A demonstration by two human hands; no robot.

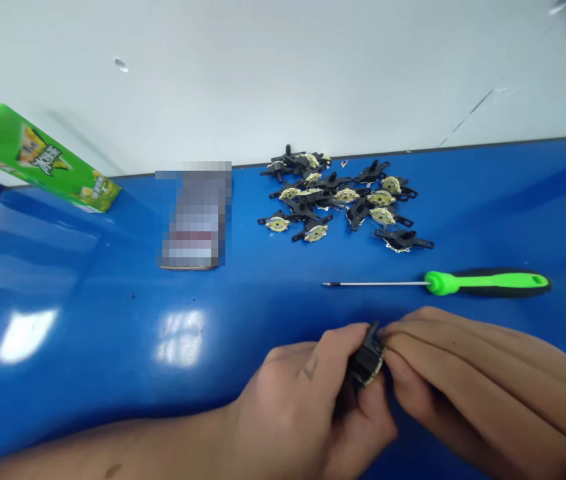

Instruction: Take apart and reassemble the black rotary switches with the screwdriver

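Note:
In my left hand (307, 393) is a small black plastic part (365, 363) with a pale metal rim along its lower edge, gripped between thumb and fingers. My right hand (443, 360) is closed, its fingertips pressed together against the right side of that part. Whatever sits between those fingertips is hidden. Beyond both hands lies a screwdriver (487, 283) with a green and black handle, its thin shaft pointing left. Farther back is a loose group of similar black parts (307, 210), several with round brass-coloured plates facing up.
A green drink carton (37, 157) stands tilted in view at the far left. Right of it is a blurred-out phone-like object (195, 220) on the blue tabletop (113, 320). A white wall (243, 80) rises along the table's back edge.

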